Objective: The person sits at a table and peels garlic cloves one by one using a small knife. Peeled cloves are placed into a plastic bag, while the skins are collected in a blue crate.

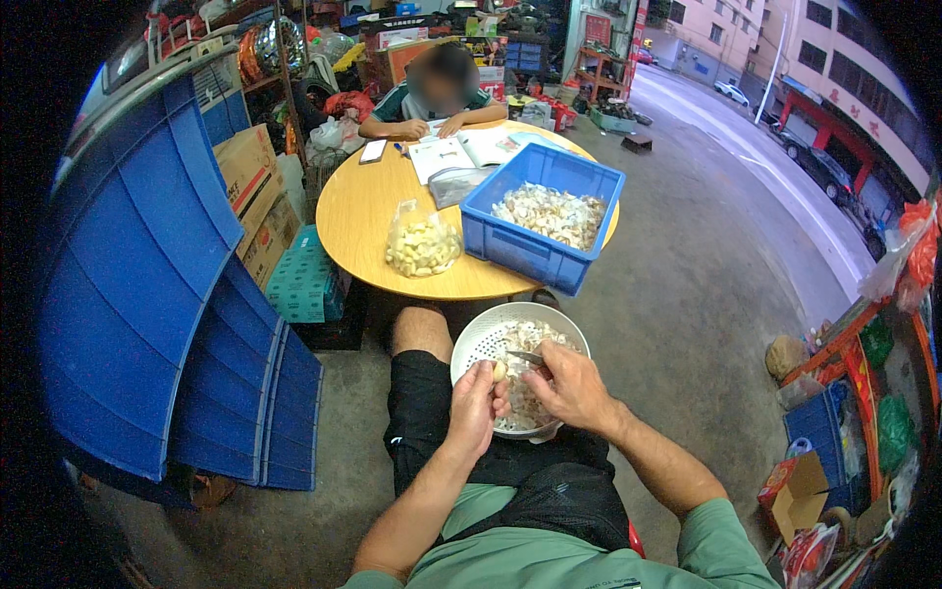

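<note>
A pale garlic clove (499, 371) is pinched in the fingertips of my left hand (473, 407). My right hand (571, 389) grips a small knife (526, 356), its blade pointing left, close to the clove. Both hands are over a white perforated colander (471, 346) resting on my lap. Garlic cloves and papery skins lie inside it, partly hidden by my hands. On the round table ahead, a clear plastic bag (422, 245) holds peeled, yellowish cloves. To its right stands a blue plastic crate (525, 253) with a heap of garlic pieces and skins (551, 212).
Across the wooden table (358, 221) a person (442, 93) leans over open books (442, 157); a phone (373, 151) lies nearby. Blue panels (147, 275) and cardboard boxes (250, 177) stand left. An orange rack (854, 412) is at right, and a street lies beyond.
</note>
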### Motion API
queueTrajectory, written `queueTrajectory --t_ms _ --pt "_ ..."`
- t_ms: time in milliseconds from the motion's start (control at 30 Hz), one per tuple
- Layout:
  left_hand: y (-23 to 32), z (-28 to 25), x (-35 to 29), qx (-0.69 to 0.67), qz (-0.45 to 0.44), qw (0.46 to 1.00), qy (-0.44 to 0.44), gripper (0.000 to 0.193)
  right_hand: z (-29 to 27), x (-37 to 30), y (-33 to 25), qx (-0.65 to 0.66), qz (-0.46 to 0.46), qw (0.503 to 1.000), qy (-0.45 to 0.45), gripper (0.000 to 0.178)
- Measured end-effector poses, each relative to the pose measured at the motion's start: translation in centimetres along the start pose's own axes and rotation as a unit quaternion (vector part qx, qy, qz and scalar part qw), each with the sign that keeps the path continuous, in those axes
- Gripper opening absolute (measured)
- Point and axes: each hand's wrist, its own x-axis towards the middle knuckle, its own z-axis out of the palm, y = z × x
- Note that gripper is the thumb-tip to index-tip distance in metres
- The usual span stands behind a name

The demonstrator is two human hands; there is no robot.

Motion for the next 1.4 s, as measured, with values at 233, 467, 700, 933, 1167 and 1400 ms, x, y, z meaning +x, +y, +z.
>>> queueTrajectory --t_ms 233,467,700,933,1167,1400 --pt "-0.4 0.5 -0.6 -0.001 -0.009 0.999 -0.051 0.024 0.7 0.1 -0.6 -0.018 -0.031 0.999 -0.007 0.032" --pt "-0.1 1.0 -1.1 -0.024 -0.023 0.999 -0.036 0.023 1.3 -0.2 -0.3 -0.043 -0.073 0.996 0.023 0.028" --pt "-0.1 1.0 -1.1 -0.009 -0.015 0.999 -0.039 0.021 1.1 -0.1 -0.6 -0.013 -0.039 0.999 0.033 0.030" --pt "0.0 0.9 -1.2 0.015 0.012 0.999 -0.041 0.019 1.1 -0.1 -0.2 0.027 -0.021 0.999 0.002 0.023" --pt "0.1 0.9 -1.2 0.041 0.009 0.997 -0.064 0.018 0.4 0.1 -0.5 0.011 -0.025 0.999 0.039 0.029" --pt "0.0 0.8 -1.1 0.030 0.005 0.996 -0.083 0.017 0.4 -0.1 -0.3 -0.023 -0.031 0.999 0.005 0.029"
